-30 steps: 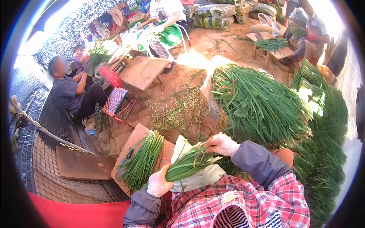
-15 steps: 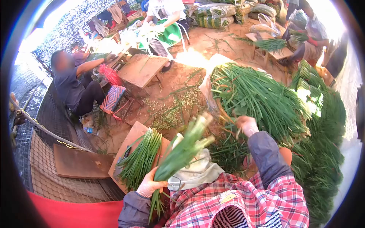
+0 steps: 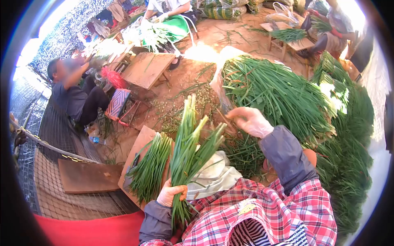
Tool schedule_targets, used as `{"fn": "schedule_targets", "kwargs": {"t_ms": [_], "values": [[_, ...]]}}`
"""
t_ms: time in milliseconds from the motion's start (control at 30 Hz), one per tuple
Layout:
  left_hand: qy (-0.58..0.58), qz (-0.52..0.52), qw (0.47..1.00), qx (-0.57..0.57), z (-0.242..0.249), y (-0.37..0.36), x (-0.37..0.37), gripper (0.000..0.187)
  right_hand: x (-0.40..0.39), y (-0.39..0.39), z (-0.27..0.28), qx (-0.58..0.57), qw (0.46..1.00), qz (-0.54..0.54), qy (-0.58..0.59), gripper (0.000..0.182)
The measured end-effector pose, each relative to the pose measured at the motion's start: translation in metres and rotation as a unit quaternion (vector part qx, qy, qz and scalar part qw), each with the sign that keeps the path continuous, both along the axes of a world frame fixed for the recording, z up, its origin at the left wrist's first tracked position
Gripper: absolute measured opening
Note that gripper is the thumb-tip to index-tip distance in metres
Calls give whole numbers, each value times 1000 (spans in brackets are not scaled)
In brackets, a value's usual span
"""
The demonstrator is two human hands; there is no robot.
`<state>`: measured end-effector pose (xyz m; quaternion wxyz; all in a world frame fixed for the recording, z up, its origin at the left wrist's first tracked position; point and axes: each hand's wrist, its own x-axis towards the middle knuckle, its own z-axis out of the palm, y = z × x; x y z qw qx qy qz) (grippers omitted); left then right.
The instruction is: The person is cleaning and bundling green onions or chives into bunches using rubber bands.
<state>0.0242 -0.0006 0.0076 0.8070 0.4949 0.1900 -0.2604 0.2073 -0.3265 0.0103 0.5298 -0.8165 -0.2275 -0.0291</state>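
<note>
My left hand (image 3: 173,194) is closed around the lower, leafy part of a bunch of garlic chives (image 3: 186,151). The pale stem ends point up and away from me, fanned into a few clumps. Bare of any bunch, my right hand (image 3: 250,121) hovers to the right of those stem ends, fingers apart and loosely bent, in a thin clear glove. Beside the held bunch, a neat pile of garlic chives (image 3: 152,166) lies on a small wooden board (image 3: 141,143). A dark tool, partly hidden, shows at that pile's left edge.
A large heap of garlic chives (image 3: 279,98) in an opened plastic wrap lies ahead right, with more greens (image 3: 349,164) along the right side. A wooden table (image 3: 148,69) and a woven stool (image 3: 119,102) stand ahead left. Several people work around. Trimmings litter the ground.
The bunch in my left hand has swung more upright and its stems have spread apart. My right hand has moved left, from beside the heap towards the bunch, its fingers loosened.
</note>
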Motion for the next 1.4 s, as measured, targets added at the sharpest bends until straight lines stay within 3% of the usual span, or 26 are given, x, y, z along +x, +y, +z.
{"fn": "schedule_targets", "kwargs": {"t_ms": [67, 100, 133, 167, 200, 233, 300, 400, 467, 600, 800, 867, 900, 933, 1033, 1067, 1133, 1200, 1233, 1267, 1333, 1400], "values": [[15, -19, 998, 57, 8, -11, 2, 42, 9, 9, 10, -147, 985, 85, -23, 63], [8, -42, 996, 80, 11, -13, 3, 40, 14, 15, 9, -263, 954, 135, 43, 90], [-2, -64, 992, 104, 15, -15, 6, 39, 10, 20, 20, -286, 939, 169, 93, 84], [-20, -86, 986, 141, 21, -20, 8, 38, 17, 26, -11, -141, 948, 251, 133, 78], [-28, -118, 983, 137, 14, -15, 7, 40, 19, 35, -30, 59, 919, 280, 272, 72], [-33, -129, 981, 137, 14, -16, 7, 39, 22, 43, -48, 253, 832, 291, 400, 66], [-33, -159, 978, 128, 15, -14, 9, 41, 2, 37, -17, 155, 890, 270, 334, 49], [-30, -169, 979, 113, 19, -14, 13, 42, -12, 25, 1, 250, 852, 158, 433, 46], [-33, -183, 974, 129, 16, -13, 12, 42, -4, 19, -31, 397, 799, 107, 439, 46], [-55, -212, 966, 138, 18, -19, 12, 40, 1, 21, -49, 425, 810, 68, 398, 41], [-64, -238, 956, 162, 10, -22, 9, 46, 9, 17, -48, 648, 628, -63, 427, 14], [-78, -228, 956, 169, 10, -27, 3, 53, 24, -8, -81, 659, 621, 33, 423, 20], [-64, -212, 964, 145, 10, -29, 0, 59, 14, 4, -40, 602, 663, -131, 425, 15], [-58, -208, 968, 130, 8, -26, -3, 55, 12, 6, -30, 561, 700, -180, 405, 13], [-32, -173, 981, 76, 5, -14, -13, 49, 33, -45, -57, 551, 744, -188, 328, 14], [-19, -149, 987, 59, 12, -11, -15, 48, 31, -65, -64, 468, 823, -114, 301, 30], [10, -102, 994, 26, 24, -8, -12, 45, 4, -40, -32, 321, 886, -53, 330, 46], [-15, -93, 996, 0, 17, -9, -6, 39, -20, -20, -28, 163, 919, 125, 336, 64], [-13, -87, 996, -7, 13, -11, -2, 38, -29, -4, -20, 129, 898, 147, 394, 60], [-7, -84, 996, -15, 9, -13, 1, 37, -27, 5, -45, 113, 948, 122, 270, 38], [-31, -70, 995, -57, 4, -19, 1, 38, -25, 2, -44, 189, 906, -3, 379, 19], [-21, -65, 994, -86, -5, -23, -3, 39, -20, -1, -44, 223, 931, -99, 271, 16]]}}
